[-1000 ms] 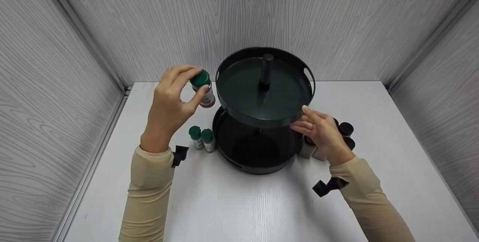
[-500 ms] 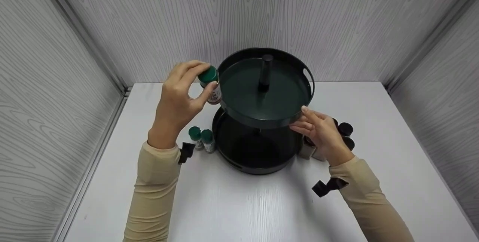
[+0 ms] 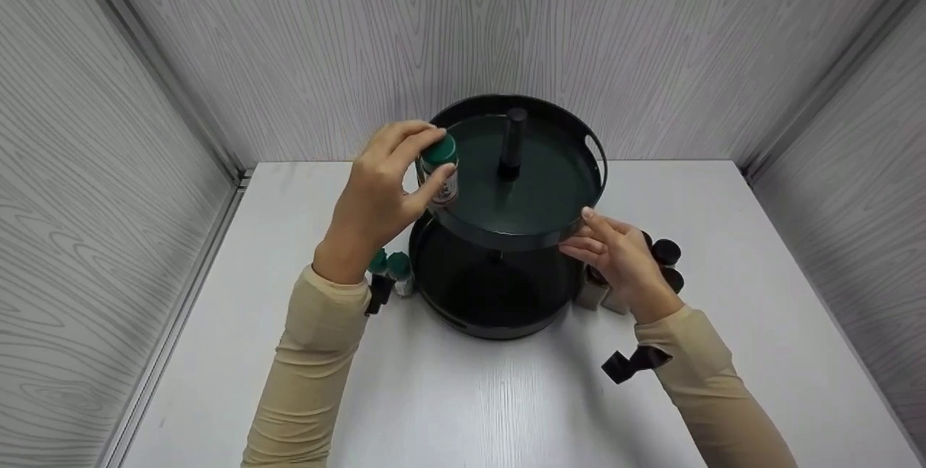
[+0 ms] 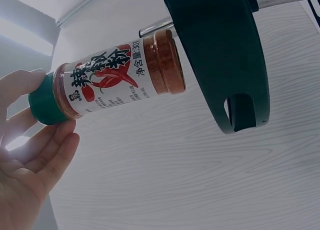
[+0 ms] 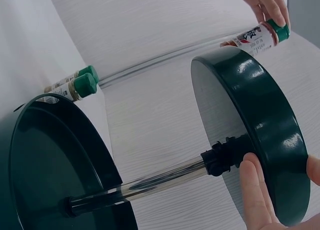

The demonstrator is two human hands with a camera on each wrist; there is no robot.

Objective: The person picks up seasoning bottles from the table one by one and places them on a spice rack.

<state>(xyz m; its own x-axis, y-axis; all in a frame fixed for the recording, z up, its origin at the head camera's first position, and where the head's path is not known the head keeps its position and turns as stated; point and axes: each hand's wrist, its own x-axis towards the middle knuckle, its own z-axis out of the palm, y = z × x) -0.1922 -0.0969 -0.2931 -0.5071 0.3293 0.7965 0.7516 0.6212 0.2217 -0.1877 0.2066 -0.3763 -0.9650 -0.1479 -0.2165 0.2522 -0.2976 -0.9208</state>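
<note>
My left hand [image 3: 380, 193] holds a spice jar [image 3: 445, 187] by its green cap, thumb on one side and fingers on the other. In the left wrist view the jar [image 4: 107, 80] has a white label with red chillies and reddish powder inside. In the head view it overlaps the left rim of the two-tier tray's upper tier [image 3: 506, 241]; the left wrist view shows a gap between them. My right hand [image 3: 622, 262] pinches that tier's right front rim, with the thumb at the outer wall and fingers [image 5: 256, 197] underneath. The lower tier [image 3: 499, 332] stands on the table.
Two green-capped jars [image 3: 400, 273] stand left of the lower tier, partly behind my left wrist. Several black-capped jars [image 3: 666, 252] are at the right, partly behind my right hand. A black post [image 3: 514, 139] rises from the upper tier. Grey wood-grain walls [image 3: 463, 34] surround the white table [image 3: 448, 396].
My left hand has carried the spice jar rightward, from beside the upper tier to over its left rim in the head view. My right hand has stayed on the rim.
</note>
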